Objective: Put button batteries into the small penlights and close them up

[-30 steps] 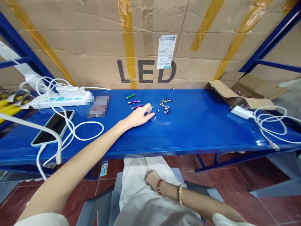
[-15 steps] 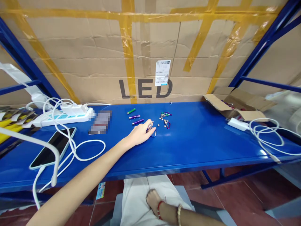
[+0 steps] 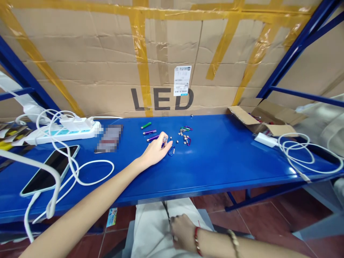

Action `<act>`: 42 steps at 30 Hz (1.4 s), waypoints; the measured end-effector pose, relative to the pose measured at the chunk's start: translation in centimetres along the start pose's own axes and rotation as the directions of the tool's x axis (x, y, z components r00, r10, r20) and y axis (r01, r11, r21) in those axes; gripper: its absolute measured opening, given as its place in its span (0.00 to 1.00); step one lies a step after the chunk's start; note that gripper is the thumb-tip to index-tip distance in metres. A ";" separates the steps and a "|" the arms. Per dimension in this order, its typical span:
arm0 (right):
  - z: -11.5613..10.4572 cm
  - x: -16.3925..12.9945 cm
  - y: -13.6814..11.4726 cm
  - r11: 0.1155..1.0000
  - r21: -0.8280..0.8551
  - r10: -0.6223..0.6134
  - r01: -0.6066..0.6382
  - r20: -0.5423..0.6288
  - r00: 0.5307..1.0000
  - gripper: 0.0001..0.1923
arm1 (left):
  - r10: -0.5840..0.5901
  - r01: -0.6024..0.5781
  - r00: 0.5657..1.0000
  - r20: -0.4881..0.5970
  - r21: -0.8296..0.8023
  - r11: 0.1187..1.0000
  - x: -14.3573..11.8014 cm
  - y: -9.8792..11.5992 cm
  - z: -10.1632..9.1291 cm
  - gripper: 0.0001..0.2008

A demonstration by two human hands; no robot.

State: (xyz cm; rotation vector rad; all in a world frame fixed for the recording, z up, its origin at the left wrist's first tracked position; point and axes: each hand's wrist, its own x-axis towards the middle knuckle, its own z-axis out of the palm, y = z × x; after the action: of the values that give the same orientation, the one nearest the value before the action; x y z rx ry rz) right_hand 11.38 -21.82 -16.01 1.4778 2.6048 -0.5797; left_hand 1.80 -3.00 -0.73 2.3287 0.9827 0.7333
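My left hand (image 3: 156,150) reaches across the blue metal table (image 3: 220,161) and pinches a small blue keychain flashlight (image 3: 163,139), lifting its tip just off the surface. A blue carabiner (image 3: 171,151) lies beside the fingers. A purple flashlight (image 3: 149,132) and a green one (image 3: 146,125) lie just beyond the hand. A pile of small metal parts and coloured carabiners (image 3: 185,134) sits to the right. My right hand (image 3: 182,231) rests on my lap below the table edge, fingers curled on the light trouser fabric.
A white power strip (image 3: 64,129) with plugs, a phone (image 3: 48,173) and looping white cables (image 3: 80,168) lie at the left. An open cardboard box (image 3: 264,118), a white charger (image 3: 264,139) and coiled cable (image 3: 298,152) are at the right. A large "LED" carton (image 3: 166,64) stands behind.
My left fingers closed on the blue flashlight and raised it slightly from the table. The view tilted up, then shifted right. My right hand shifted a little on my lap.
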 end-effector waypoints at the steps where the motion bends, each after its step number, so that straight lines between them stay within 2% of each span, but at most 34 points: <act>1: -2.3 -1.4 -0.2 0.999 0.017 -0.034 0.033 0.030 0.999 0.08 | -0.009 0.009 1.000 -0.006 -0.036 0.999 0.0 0.1 0.1 0.09; 2: -5.0 -2.9 -0.5 0.997 0.049 -0.066 0.063 0.059 0.996 0.06 | -0.019 0.018 1.000 -0.012 -0.063 0.998 -0.1 0.3 0.2 0.09; 3: -7.8 -4.3 -0.7 0.983 0.153 -0.117 0.100 0.109 0.987 0.03 | -0.027 0.026 1.000 -0.015 -0.089 0.996 -0.2 0.5 0.2 0.10; 4: -10.8 -5.5 -0.9 0.954 0.255 -0.185 0.158 0.086 0.979 0.03 | -0.043 0.041 0.999 -0.013 -0.116 0.992 -0.3 0.7 0.3 0.10; 6: -16.4 -6.9 -0.8 0.893 0.390 -0.221 0.226 -0.059 0.974 0.06 | -0.059 0.055 0.998 -0.017 -0.151 0.987 -0.5 1.3 0.4 0.09; 7: -18.8 -7.0 -0.4 0.879 0.409 -0.203 0.246 -0.147 0.968 0.09 | -0.055 0.053 0.998 -0.005 -0.168 0.984 -0.6 1.5 0.5 0.09; 8: -20.8 -6.6 0.2 0.890 0.397 -0.134 0.225 -0.243 0.961 0.07 | -0.049 0.049 0.999 0.003 -0.182 0.982 -0.7 1.7 0.5 0.09; 9: -22.3 -5.8 0.9 0.909 0.352 -0.087 0.221 -0.359 0.929 0.05 | -0.049 0.051 0.999 0.015 -0.187 0.981 -0.9 1.9 0.6 0.09; 12: -24.9 -2.2 4.0 0.932 0.200 -0.129 0.303 -0.600 0.790 0.03 | -0.024 0.042 0.995 0.096 -0.193 0.980 -1.2 2.0 0.6 0.10; 13: -25.3 -0.8 5.1 0.924 0.176 -0.153 0.340 -0.646 0.748 0.03 | 0.005 0.017 0.994 0.110 -0.201 0.980 -1.2 2.0 0.6 0.10; 15: -25.7 1.5 6.8 0.908 0.129 -0.188 0.398 -0.725 0.663 0.05 | -0.019 0.035 0.995 0.095 -0.173 0.984 -1.2 1.9 0.5 0.08; 16: -25.8 2.4 7.5 0.905 0.123 -0.192 0.408 -0.737 0.648 0.05 | -0.039 0.054 0.995 0.093 -0.161 0.985 -1.2 1.8 0.4 0.07; 19: -25.6 3.7 8.6 0.872 0.134 -0.230 0.471 -0.737 0.636 0.07 | -0.086 0.100 0.991 0.099 -0.148 0.984 -1.0 1.9 0.1 0.06; 22: -25.0 3.6 8.9 0.845 0.174 -0.214 0.506 -0.757 0.617 0.08 | -0.081 0.099 0.989 0.123 -0.142 0.985 -1.1 2.1 -0.3 0.07; 27: -24.0 2.9 8.8 0.804 0.331 -0.101 0.494 -0.743 0.662 0.08 | -0.070 0.075 0.984 0.161 -0.026 0.997 -1.5 2.2 -0.2 0.08; 29: -23.8 2.8 8.7 0.795 0.343 -0.099 0.500 -0.740 0.665 0.08 | -0.034 0.040 0.983 0.183 -0.029 0.999 -1.6 2.2 -0.1 0.09; 31: -23.6 2.7 8.7 0.805 0.301 -0.134 0.511 -0.747 0.652 0.09 | -0.021 0.034 0.979 0.203 -0.059 0.998 -1.6 2.2 -0.1 0.09; 36: -23.1 2.5 9.0 0.839 0.176 -0.205 0.514 -0.773 0.600 0.09 | -0.112 0.140 0.972 0.208 -0.127 0.982 -1.5 2.1 0.0 0.08; 40: -22.9 2.4 9.3 0.904 -0.046 -0.290 0.426 -0.798 0.528 0.08 | -0.147 0.166 0.971 0.189 -0.088 0.982 -1.4 2.2 0.2 0.07; 42: -22.8 2.4 9.3 0.916 -0.154 -0.338 0.370 -0.792 0.509 0.08 | -0.163 0.175 0.969 0.186 -0.055 0.983 -1.4 2.3 0.4 0.07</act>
State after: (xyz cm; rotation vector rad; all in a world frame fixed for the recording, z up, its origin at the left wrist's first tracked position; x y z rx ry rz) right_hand 20.41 -7.23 1.86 1.4300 3.6787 0.1272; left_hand 2.27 -5.54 0.02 2.1744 1.0401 0.4721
